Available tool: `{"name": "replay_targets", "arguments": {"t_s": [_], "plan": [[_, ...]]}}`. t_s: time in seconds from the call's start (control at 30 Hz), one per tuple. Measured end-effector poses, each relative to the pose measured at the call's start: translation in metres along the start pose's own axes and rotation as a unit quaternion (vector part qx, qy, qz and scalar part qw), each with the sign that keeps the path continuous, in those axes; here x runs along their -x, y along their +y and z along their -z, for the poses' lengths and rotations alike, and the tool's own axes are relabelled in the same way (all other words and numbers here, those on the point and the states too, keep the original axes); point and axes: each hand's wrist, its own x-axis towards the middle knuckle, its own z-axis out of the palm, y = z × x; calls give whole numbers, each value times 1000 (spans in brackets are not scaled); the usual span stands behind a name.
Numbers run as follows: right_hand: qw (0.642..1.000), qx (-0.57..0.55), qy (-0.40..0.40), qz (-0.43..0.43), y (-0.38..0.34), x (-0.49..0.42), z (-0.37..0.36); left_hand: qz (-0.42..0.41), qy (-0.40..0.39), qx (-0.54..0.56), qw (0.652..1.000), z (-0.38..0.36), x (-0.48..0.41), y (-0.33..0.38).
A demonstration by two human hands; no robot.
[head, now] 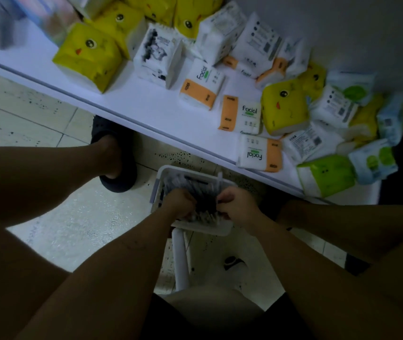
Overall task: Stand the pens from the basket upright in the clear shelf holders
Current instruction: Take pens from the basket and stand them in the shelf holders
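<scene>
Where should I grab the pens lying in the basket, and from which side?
Around the mid-barrels, from above: the pens lie flat, side by side in the open-topped basket, whose walls block the sides. The left hand and right hand curl round them there.

Basket [202, 229] below and before the shelf [122, 101].
In the basket lie the pens [205, 204], left hand [179, 203] and right hand [236, 204] among them; tissue packs [87, 57] sit on the shelf.

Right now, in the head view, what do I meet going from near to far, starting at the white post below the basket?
Near to far: white post → left hand and right hand, side by side, gripping pens → basket far rim → white shelf → tissue packs.
</scene>
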Motion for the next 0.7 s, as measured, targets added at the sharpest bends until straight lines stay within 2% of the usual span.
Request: {"name": "replay_targets", "arguments": {"t_s": [0.07,0.17,0.33,0.53,0.63,0.7], "plan": [[1000,9,20,17,-2,11,4,-39,-18,4,999,7,12,13],[998,4,51,28,-4,26,15,-118,0,1,993,18,28,36],[994,-84,56,49,-19,47,36,-217,3,53,975,29,69,70],[977,-99,103,159,-57,78,60,-329,28,25,944,50,141,113],[960,-150,92,217,-76,100,69,-366,17,27,930,70,176,127],[950,-130,83,271,-86,116,79,-385,28,10,922,81,196,141]]}}
